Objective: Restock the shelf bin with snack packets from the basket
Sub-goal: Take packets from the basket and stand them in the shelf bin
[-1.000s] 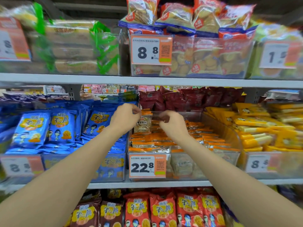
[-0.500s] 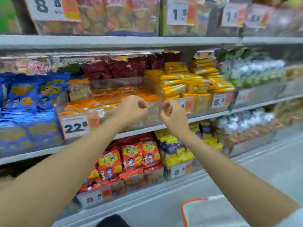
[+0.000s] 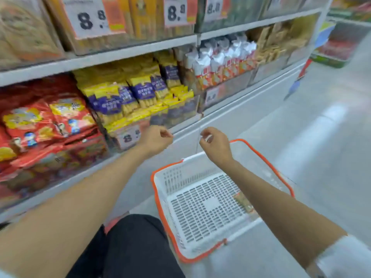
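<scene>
Glossy grey floor (image 3: 305,141), perforated white basket (image 3: 174,178) — left hand (image 3: 155,139), right hand (image 3: 216,145) above, each grip loosely curled, empty.

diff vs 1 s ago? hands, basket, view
Both hands pulled back from the 22.8 bin and came down: left hand and right hand now hang empty, loosely curled, near the far end of the basket. View swung down and right, bringing the basket, with one packet in it, into sight. Unchanged: hands side by side.
</scene>
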Available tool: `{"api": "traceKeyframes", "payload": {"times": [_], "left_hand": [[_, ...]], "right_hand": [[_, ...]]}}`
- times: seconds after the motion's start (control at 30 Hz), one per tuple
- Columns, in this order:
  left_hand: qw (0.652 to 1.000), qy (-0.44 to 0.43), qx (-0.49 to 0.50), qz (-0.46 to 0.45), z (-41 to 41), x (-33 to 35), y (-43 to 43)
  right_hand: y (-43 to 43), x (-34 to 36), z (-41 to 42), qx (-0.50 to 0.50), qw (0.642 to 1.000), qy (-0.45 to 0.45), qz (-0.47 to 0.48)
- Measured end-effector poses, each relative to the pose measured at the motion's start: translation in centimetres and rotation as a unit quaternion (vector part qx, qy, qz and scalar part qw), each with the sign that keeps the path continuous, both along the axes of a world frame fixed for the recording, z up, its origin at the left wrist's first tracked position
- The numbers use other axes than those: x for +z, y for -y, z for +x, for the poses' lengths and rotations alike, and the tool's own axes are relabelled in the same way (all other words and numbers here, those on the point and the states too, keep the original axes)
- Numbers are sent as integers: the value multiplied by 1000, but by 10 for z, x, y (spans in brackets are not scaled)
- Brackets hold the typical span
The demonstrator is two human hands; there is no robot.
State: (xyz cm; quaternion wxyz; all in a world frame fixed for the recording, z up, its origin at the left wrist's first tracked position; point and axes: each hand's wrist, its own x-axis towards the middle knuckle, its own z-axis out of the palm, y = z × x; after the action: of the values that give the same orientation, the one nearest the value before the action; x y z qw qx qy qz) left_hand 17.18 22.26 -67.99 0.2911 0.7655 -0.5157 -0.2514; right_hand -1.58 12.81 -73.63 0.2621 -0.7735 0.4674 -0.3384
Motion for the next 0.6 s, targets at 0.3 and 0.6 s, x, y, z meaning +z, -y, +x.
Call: {"api": "traceKeyframes", "payload": {"times": [0.3,0.6], "left_hand": [[975,-159,23,155,-67,-146,-6],[950,-214,62,221,-68,-208,-20]], "right_hand": [[36,-151,-136,-86,923,-251,281],[27,-248,-174,38,780,-488,389]]}}
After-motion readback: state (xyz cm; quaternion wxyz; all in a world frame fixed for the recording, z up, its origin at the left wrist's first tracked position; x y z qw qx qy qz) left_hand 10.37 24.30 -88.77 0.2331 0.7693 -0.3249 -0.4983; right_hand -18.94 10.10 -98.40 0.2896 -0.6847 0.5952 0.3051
